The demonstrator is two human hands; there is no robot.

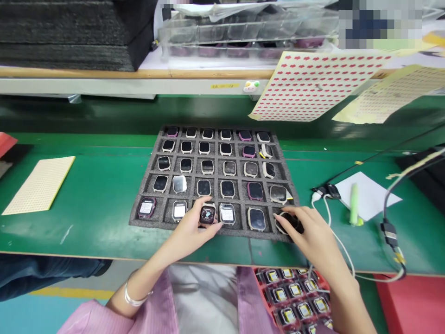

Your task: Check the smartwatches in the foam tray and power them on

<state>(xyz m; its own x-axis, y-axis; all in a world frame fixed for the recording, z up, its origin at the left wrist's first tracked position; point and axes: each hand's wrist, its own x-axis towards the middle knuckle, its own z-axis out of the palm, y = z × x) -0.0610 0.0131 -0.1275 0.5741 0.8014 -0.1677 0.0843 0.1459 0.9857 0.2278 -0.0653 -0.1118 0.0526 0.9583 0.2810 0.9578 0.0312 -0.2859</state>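
Observation:
A dark grey foam tray (239,223) with square compartments lies on the green bench, and a smartwatch case without a strap sits in each visible compartment. Around a smartwatch (207,214) with a lit screen in the front row, my left hand (193,225) has its thumb and fingers closed. At the front right corner, my right hand (309,227) grips another smartwatch (287,222) by its edges, partly covering it. Between the hands are a smartwatch (227,214) showing a white screen and a dark-screened one (256,218). Several other screens are dark.
White cables (328,211) run along the bench on the right, near a green marker (353,204) on white paper. A sticker sheet (40,183) lies at left. Another sheet of red stickers (313,86) hangs from the shelf. A red tray (266,290) of watch parts sits below the bench edge.

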